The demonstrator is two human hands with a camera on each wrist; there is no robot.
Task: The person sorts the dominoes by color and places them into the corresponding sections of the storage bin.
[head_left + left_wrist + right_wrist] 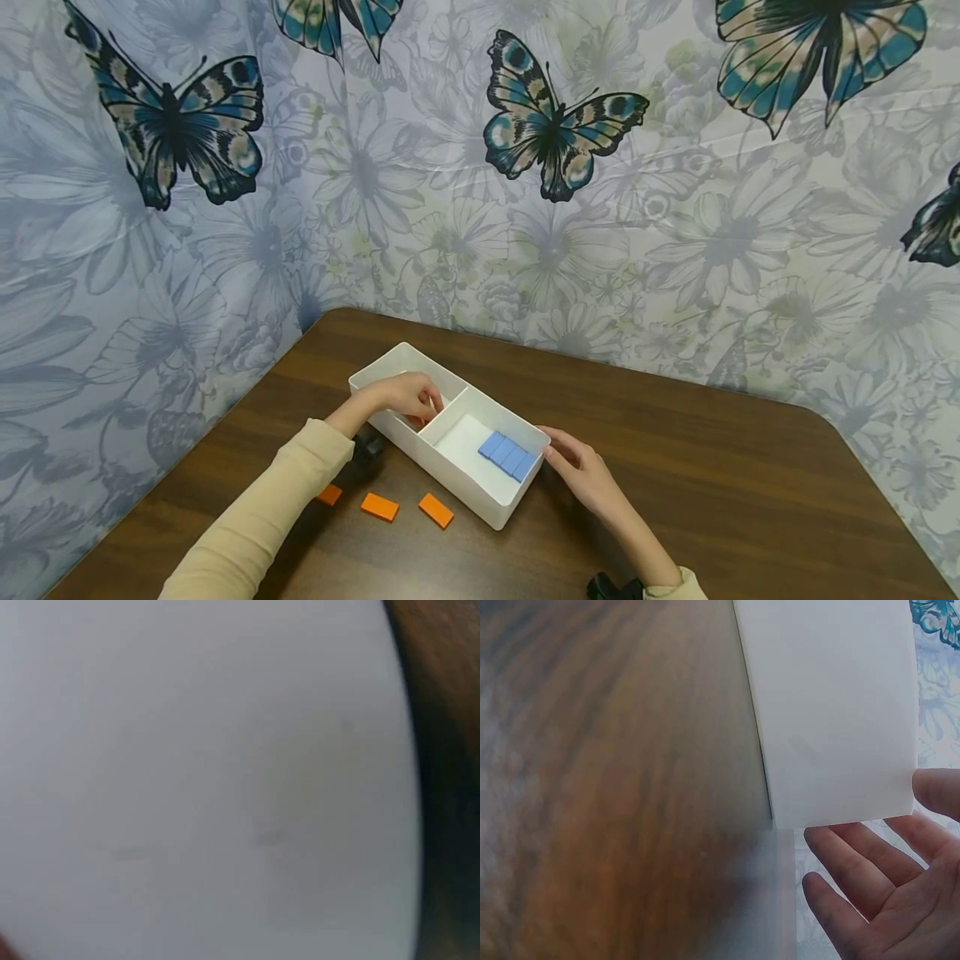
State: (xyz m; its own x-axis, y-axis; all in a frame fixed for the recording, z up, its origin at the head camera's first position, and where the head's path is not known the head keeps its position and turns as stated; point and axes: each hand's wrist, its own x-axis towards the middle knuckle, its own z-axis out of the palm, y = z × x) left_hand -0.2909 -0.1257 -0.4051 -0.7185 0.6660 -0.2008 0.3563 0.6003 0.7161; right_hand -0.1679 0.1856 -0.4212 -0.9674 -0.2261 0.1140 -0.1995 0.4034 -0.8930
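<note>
A white two-compartment box sits at an angle on the table. My left hand reaches down into its left compartment, beside the divider; the fingertips are partly hidden, and I cannot tell whether they hold anything. In the left wrist view, the blurred white box wall fills most of the frame. At the box's right corner, my right hand holds the wall, thumb at the rim and fingers around the outside. The right wrist view shows this hand against the wall. Several blue tiles lie in a row in the right compartment.
On the table in front of the box lie an orange tile, a second orange tile and another orange piece partly covered by the left sleeve. A butterfly-patterned cloth hangs behind the table.
</note>
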